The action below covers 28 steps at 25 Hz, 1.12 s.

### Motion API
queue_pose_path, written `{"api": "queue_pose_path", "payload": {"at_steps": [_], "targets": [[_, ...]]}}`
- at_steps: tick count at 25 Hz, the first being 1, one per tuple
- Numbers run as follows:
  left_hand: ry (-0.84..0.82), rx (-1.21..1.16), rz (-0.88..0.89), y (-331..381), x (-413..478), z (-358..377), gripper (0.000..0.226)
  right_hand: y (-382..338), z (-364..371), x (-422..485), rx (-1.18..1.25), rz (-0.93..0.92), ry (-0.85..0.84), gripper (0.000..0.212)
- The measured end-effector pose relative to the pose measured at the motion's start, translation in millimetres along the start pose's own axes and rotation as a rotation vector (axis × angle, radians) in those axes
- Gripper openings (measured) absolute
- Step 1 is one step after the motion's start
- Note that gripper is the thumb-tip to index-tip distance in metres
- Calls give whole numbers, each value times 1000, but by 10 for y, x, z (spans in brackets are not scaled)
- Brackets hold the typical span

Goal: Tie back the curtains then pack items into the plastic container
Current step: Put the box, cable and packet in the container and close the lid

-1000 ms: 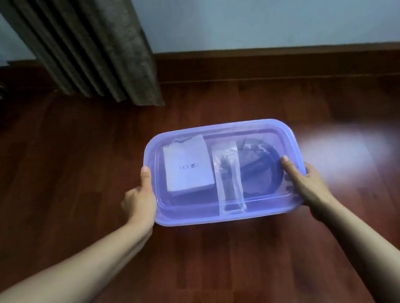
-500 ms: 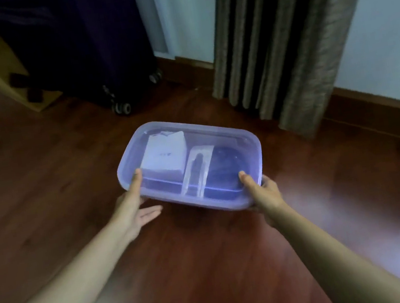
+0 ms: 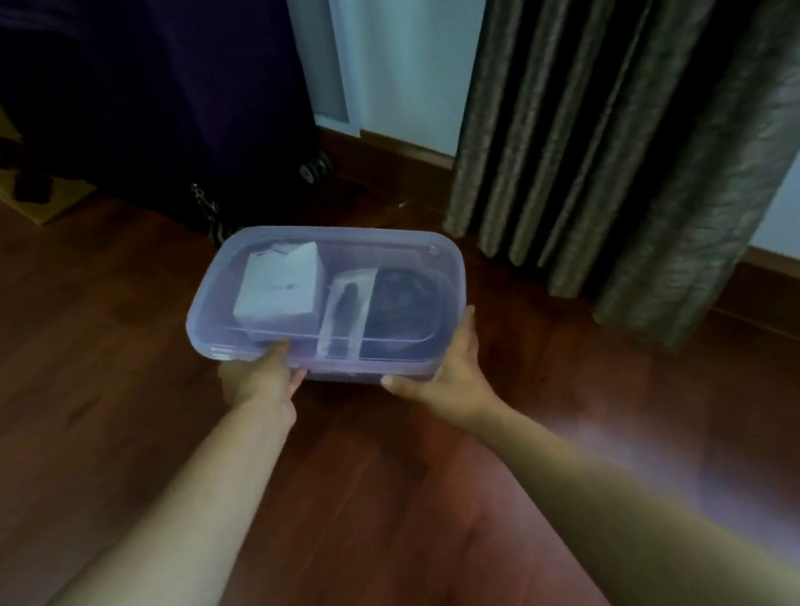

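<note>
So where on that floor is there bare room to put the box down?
Bare wooden floor lies left of the plastic container, before the dark suitcase. More lies right of the right hand, before the curtain. Behind the container it is crowded by suitcase and curtain.

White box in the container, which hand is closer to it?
Left. The left hand grips the container at the edge beside the white box; the right hand holds its near right corner, past the clear packet.

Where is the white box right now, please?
In the head view, the white box lies in the left end of the plastic container, beside the clear packet.
</note>
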<state>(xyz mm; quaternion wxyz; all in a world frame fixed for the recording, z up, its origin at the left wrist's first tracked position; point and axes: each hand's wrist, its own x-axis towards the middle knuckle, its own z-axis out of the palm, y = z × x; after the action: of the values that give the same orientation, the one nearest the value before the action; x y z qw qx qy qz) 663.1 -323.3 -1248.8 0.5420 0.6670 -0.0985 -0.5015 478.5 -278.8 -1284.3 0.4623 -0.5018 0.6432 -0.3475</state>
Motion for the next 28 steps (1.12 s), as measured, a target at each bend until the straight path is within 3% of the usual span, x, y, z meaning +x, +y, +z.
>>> {"api": "queue_pose_path", "payload": {"at_steps": [2,4,5,6,9,12,15,19,22,23,26,28], "targets": [[63,10,61,-7,75,92,55,-57,2,105,-394,-44,28,113],[99,34,84,-16,108,209,61,-169,6,195,-853,-252,111,84],[101,47,86,-9,109,279,59,-224,15,271,-981,-374,74,72],[94,53,89,-12,130,340,58,-280,18,346,-1030,-442,-8,68],[-18,23,84,26,175,482,57,-403,-58,528,-1105,-407,-200,80],[-113,-48,35,87,234,623,41,-407,-232,613,-1134,-407,-259,100],[-332,10,-32,80,220,754,12,-362,-327,623,-1130,-396,-230,106],[-513,184,3,118,219,917,32,-375,-358,725,-1274,-306,-238,110],[-602,459,69,160,239,984,87,-483,-417,819,-1372,-227,-292,109],[-627,534,73,168,250,996,95,-525,-446,848,-1399,-198,-307,106],[-686,742,222,139,254,945,74,-597,-488,883,-1432,-160,-337,98],[-657,1001,403,54,268,842,73,-562,-490,836,-1410,-195,-294,90]]}}
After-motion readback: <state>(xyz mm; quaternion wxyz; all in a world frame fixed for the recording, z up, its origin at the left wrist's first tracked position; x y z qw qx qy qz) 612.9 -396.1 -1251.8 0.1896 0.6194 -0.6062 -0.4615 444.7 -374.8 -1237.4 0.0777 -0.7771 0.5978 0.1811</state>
